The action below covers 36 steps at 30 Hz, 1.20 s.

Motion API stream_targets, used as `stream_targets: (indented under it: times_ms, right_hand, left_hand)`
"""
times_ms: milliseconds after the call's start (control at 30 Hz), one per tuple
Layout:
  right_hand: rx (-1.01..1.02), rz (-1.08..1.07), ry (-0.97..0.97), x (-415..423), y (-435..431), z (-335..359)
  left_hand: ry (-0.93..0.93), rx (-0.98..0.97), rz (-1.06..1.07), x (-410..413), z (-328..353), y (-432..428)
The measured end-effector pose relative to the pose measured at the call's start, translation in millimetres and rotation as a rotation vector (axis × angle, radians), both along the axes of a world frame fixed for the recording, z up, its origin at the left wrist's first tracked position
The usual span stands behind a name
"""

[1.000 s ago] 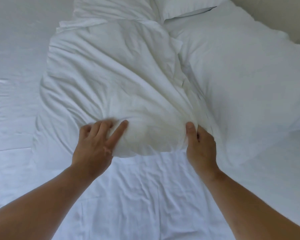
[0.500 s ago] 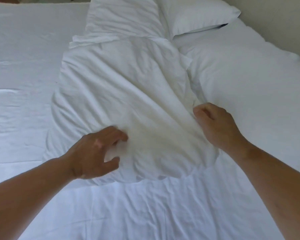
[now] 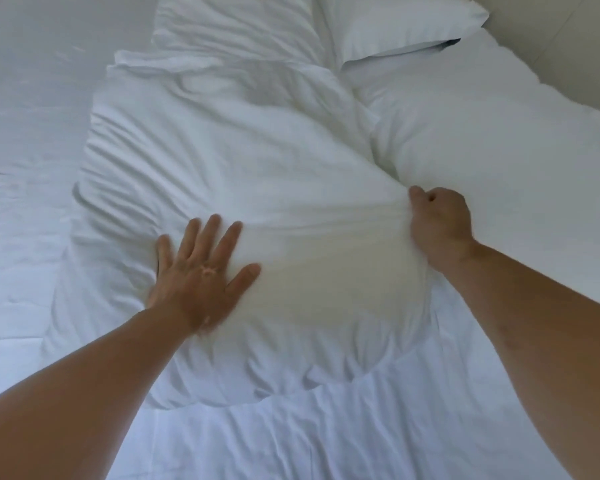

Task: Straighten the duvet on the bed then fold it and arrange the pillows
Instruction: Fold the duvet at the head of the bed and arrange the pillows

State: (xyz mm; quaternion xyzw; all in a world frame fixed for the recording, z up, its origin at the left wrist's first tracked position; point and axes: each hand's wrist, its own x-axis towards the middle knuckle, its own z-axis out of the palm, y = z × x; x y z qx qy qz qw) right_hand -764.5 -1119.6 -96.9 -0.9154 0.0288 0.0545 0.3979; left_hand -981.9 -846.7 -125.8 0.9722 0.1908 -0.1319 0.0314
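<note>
Here, at far left: bed sheet [image 3: 25,133], white, creased, lying flat.

Left hand [image 3: 198,275]: palm down on the near-left part of the centre pillow [image 3: 257,161], fingers straight and spread, pointing away from the person. It presses and grasps nothing.

Centre pillow: white, in a loose, heavily wrinkled case. Long axis runs away from the person, leaning slightly left. The near end is rounded and plump. It lies on the sheet between the two hands. Creases fan across it towards the right hand.

Right hand [image 3: 440,223]: at the pillow's right edge, fingers curled into a fist round a bunch of case fabric, drawn taut. This hand has the hold. Judged: any tug to smooth or shift the pillow would run rightward, with the left palm as anchor.

Right pillow [image 3: 499,133]: larger and smoother, touching the centre pillow along the seam by the fist.

Two far pillows [image 3: 395,22], beyond.

Wall [image 3: 568,36]: far right.
</note>
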Motion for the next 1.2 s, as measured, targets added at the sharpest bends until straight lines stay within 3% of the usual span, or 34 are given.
stream_targets:
  times_ms: [133, 200, 300, 367, 500, 667, 733, 900, 1067, 1200]
  right_hand:
    - [0.369, -0.072, 0.309, -27.9, -10.9, 12.1]
    - [0.272, 0.024, 0.384, -60.1, -31.6, 21.0]
    - [0.07, 0.221, 0.23, -119.2, -54.6, 19.0]
    - [0.125, 0.222, 0.252, -146.0, -61.1, 6.5]
    - [0.192, 0.187, 0.293, -182.1, -65.8, -14.4]
    - [0.22, 0.403, 0.52, -206.8, -83.7, -37.8]
    - [0.162, 0.415, 0.51, -203.5, -87.3, -53.4]
    - [-0.079, 0.358, 0.267, -203.0, -67.5, -71.3]
    - [-0.296, 0.582, 0.101, -188.3, -73.7, -45.3]
    - [-0.509, 0.564, -0.05, -139.7, -111.6, 8.6]
  left_hand:
    - [-0.008, -0.084, 0.004, 2.3, 5.6, 13.2]
    - [-0.1, -0.041, 0.002, -7.0, 13.8, 18.4]
    - [-0.292, 0.045, 0.148, -52.2, 19.9, 20.9]
    - [-0.366, 0.024, 0.34, -93.7, 17.3, 14.8]
    - [-0.533, -0.226, 0.675, -149.3, 13.5, -5.0]
    - [-0.419, -0.44, 0.834, -199.4, 3.9, 13.0]
    - [-0.362, -0.554, 0.899, -218.4, -6.5, 21.8]
    - [-0.41, -0.572, 0.912, -212.4, -22.7, 33.8]
    - [-0.274, -0.52, 0.851, -201.6, 0.6, 44.3]
    - [-0.208, -0.469, 0.743, -204.3, 41.0, 82.5]
